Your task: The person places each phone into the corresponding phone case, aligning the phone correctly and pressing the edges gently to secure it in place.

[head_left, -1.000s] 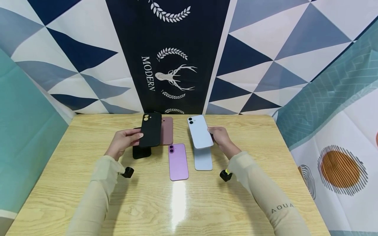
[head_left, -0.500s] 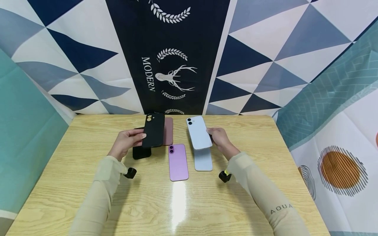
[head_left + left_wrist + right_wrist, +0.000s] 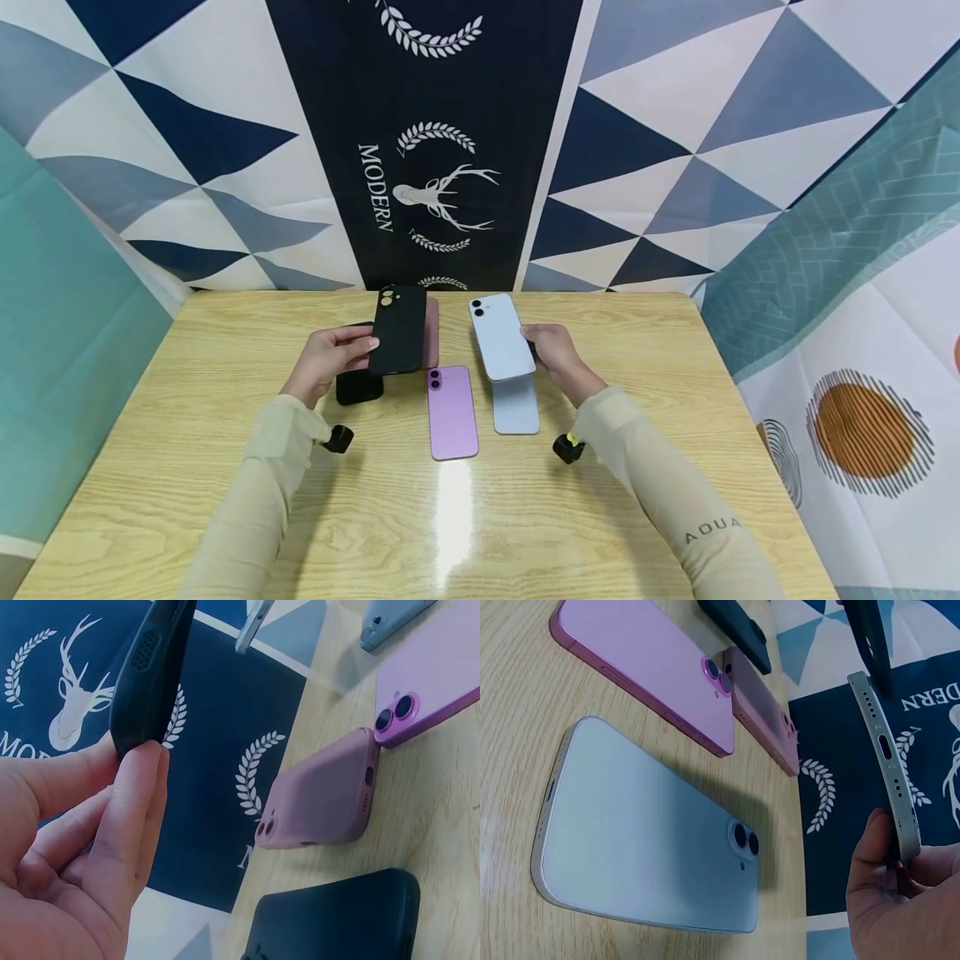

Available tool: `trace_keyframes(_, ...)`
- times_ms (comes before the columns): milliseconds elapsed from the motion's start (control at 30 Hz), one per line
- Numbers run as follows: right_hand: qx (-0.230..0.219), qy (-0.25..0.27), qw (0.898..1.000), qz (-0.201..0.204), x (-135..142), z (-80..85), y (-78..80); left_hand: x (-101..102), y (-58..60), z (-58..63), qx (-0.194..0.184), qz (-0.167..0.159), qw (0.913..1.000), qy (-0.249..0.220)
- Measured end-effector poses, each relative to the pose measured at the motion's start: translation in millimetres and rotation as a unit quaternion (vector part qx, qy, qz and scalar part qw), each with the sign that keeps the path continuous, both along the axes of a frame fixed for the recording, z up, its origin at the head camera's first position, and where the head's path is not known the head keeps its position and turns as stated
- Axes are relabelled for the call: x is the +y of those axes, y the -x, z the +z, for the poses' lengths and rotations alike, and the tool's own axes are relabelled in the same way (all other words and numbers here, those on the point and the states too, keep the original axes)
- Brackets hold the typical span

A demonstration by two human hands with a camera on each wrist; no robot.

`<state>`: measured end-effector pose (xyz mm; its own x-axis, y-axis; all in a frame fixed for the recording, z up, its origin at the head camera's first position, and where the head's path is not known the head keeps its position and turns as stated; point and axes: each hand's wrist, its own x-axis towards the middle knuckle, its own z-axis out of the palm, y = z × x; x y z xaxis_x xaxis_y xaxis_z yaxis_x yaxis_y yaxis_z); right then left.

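Observation:
My left hand (image 3: 330, 357) pinches a black phone case (image 3: 397, 329) by its left edge, raised above the table; tan shows through its camera holes. Beneath it lie a black phone or case (image 3: 360, 388) and a dusky-pink phone (image 3: 319, 791), both partly covered in the head view. On the other side, my right hand (image 3: 553, 350) grips a white phone (image 3: 502, 337) by its right edge. Its bottom edge with the charging port faces the right wrist camera. Below the white phone, a pale blue phone (image 3: 645, 832) rests back up. Between the hands lies a lilac phone (image 3: 453, 412).
The phones lie on a light wood-grain table (image 3: 390, 525). A patterned cloth (image 3: 465, 100) with a deer head hangs right behind its back edge, and other cloths border both sides. A small black wrist camera (image 3: 568, 448) hangs below the right sleeve.
My left hand has carried the black case to the right, over more of the pink phone. The right hand and white phone have shifted slightly left, narrowing the gap between them.

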<state>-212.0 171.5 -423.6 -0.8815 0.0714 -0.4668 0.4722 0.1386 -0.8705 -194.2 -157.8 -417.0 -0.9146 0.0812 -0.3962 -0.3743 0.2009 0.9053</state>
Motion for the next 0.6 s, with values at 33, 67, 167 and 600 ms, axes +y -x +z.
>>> trace_keyframes(33, -0.001, -0.001, 1.000, 0.002, -0.3, -0.2, 0.1, 0.6, 0.0, 0.1, 0.000, 0.000, 1.0000, -0.001)
trace_keyframes(67, -0.003, 0.000, 1.000, 0.001, -0.7, -0.6, 0.3, 1.2, 0.1, 0.2, -0.001, 0.002, 1.0000, -0.002)
trace_keyframes(167, -0.004, 0.000, 1.000, 0.004, -1.4, -1.4, 0.7, 2.9, 0.0, 0.4, 0.001, 0.001, 1.0000, -0.005)
trace_keyframes(600, -0.002, 0.001, 1.000, -0.002, -5.3, -0.8, 0.4, 11.3, 0.2, 0.3, 0.012, 0.008, 0.9997, -0.020)
